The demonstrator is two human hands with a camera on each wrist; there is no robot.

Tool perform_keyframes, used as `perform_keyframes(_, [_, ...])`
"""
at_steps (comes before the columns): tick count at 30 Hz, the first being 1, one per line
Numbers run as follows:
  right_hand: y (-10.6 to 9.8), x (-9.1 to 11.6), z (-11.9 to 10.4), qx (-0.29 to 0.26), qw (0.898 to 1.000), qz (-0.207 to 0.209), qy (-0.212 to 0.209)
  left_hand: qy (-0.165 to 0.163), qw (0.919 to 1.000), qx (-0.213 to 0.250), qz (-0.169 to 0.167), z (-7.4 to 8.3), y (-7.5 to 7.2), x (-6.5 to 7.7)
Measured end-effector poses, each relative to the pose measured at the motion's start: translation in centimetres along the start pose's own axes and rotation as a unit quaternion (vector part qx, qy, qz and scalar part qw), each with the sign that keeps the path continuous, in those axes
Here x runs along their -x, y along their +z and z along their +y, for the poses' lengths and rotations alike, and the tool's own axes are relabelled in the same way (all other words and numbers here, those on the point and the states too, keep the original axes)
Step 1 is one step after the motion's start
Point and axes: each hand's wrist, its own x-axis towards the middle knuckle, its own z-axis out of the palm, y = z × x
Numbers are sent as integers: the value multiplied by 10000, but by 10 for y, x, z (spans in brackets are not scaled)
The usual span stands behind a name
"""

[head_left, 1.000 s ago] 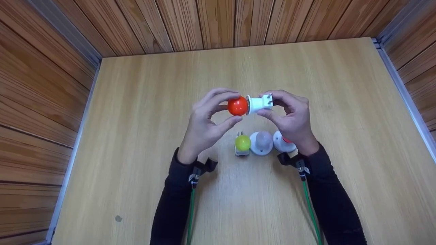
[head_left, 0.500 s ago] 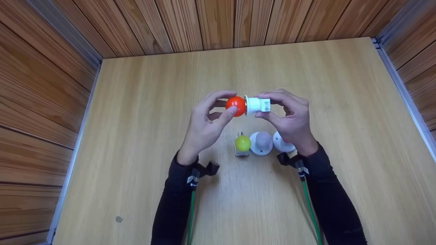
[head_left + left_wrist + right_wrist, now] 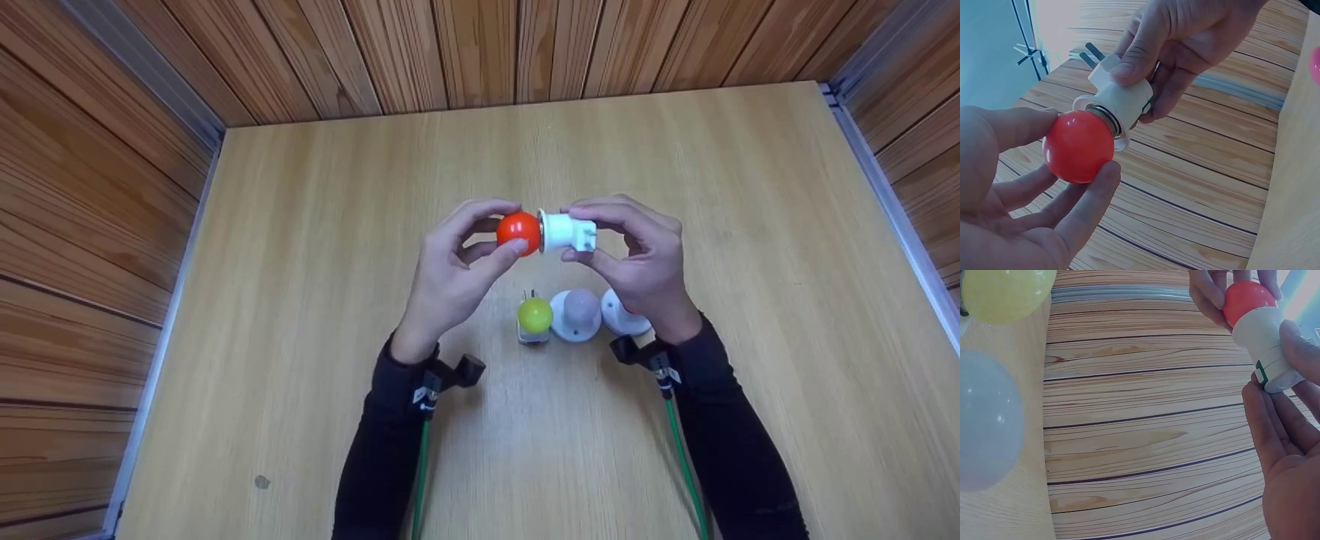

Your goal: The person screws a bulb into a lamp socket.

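Observation:
My left hand [image 3: 457, 270] pinches a round red light bulb [image 3: 517, 232] between thumb and fingers, above the table. A white plug-in lamp socket [image 3: 564, 232] is held by my right hand [image 3: 641, 247], thumb on one side and fingers on the other. In the left wrist view, the bulb's metal screw thread [image 3: 1105, 117] shows partly at the socket's mouth, and two flat plug prongs [image 3: 1094, 52] stick out of the far end. Bulb and socket lie in line, bulb to the left. In the right wrist view, a green mark [image 3: 1262, 374] is visible on the socket's side.
Nearer me on the wooden table [image 3: 300, 300] stand a yellow-green bulb [image 3: 535, 316] on a plug base, a whitish bulb [image 3: 581, 307] on a round white base, and another round white base [image 3: 622, 316] partly behind my right hand. Wood-panelled walls [image 3: 480, 52] enclose the table.
My left thumb has moved up onto the bulb's face. Bulb and socket have shifted slightly left, and the socket has turned, so its prongs show less in the head view.

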Motion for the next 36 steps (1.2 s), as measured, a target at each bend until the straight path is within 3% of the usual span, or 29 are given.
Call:
perform_keyframes(24, [0,1,0,-19,10000,37,-42,392,9992,113,-56,0,0,0])
perform_keyframes(36, [0,1,-1,77,9999,82,121,502,9986,-149,-61,0,0,1])
